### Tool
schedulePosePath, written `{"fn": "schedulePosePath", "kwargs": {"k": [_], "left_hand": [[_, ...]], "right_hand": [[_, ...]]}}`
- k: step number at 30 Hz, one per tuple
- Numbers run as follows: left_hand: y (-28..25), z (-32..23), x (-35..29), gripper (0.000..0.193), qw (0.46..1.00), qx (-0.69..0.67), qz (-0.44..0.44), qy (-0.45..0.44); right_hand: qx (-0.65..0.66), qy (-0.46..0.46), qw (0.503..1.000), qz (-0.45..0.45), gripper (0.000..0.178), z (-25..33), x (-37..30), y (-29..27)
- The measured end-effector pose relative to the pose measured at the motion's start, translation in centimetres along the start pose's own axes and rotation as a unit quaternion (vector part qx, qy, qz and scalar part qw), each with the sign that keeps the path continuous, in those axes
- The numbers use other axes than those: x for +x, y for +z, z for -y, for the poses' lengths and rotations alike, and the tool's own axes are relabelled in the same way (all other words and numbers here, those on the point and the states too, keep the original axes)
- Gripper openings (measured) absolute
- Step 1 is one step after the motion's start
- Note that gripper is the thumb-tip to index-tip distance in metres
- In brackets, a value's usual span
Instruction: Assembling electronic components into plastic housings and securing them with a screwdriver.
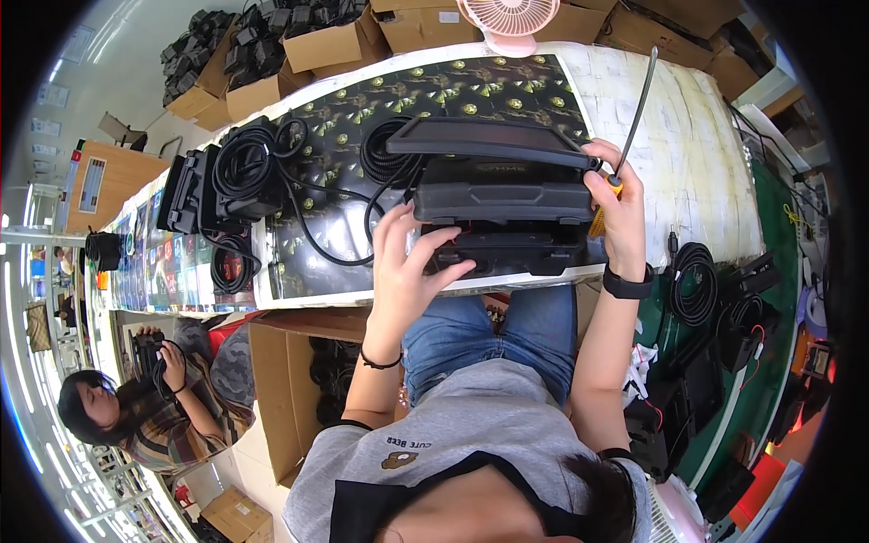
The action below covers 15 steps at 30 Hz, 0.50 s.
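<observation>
A black plastic case [502, 195] stands on the table in front of me, its flat dark panel [489, 138] raised along the far side. More black housing [516, 249] with a latch shows at its near edge. My left hand [409, 258] is at the case's left end, fingers spread, some fingertips touching it. My right hand [620, 199] closes round the yellow handle of a screwdriver [644, 109], whose long shaft points up and away. That hand's fingertips also rest at the panel's right corner. Behind the case's left end lies a coiled black cable [385, 154].
More black cased units [186, 195] and coiled cables [243, 163] lie to the left. A pink fan [509, 23] stands at the far edge. Cables [695, 281] and black parts cover the green surface at right. A seated co-worker [172, 389] and an open carton [281, 398] are at lower left.
</observation>
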<state>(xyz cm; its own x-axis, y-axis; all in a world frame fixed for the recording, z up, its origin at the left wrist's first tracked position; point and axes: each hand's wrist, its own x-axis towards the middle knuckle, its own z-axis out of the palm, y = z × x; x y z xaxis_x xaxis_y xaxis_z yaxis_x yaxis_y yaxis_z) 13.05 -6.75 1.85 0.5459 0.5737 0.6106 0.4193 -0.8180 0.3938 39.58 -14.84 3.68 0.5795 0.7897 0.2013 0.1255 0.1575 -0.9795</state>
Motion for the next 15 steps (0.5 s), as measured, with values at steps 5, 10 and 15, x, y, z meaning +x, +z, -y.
{"fn": "schedulePosePath", "kwargs": {"k": [5,10,15], "left_hand": [[1.2,1.4,-1.1,0.053,0.998,-0.057,0.01,-0.033],[2.7,1.1,-2.5,0.058,0.986,-0.085,-0.136,-0.048],[3.1,0.4,-3.2,0.038,0.905,-0.294,-0.239,-0.194]], "right_hand": [[-0.02,-0.008,1.0,-0.008,0.026,-0.9,-0.4,-0.1],[-0.002,0.044,0.999,-0.016,0.026,-1.3,-0.6,0.4],[-0.008,0.041,0.999,-0.013,0.025,-1.6,-0.1,1.3]]}}
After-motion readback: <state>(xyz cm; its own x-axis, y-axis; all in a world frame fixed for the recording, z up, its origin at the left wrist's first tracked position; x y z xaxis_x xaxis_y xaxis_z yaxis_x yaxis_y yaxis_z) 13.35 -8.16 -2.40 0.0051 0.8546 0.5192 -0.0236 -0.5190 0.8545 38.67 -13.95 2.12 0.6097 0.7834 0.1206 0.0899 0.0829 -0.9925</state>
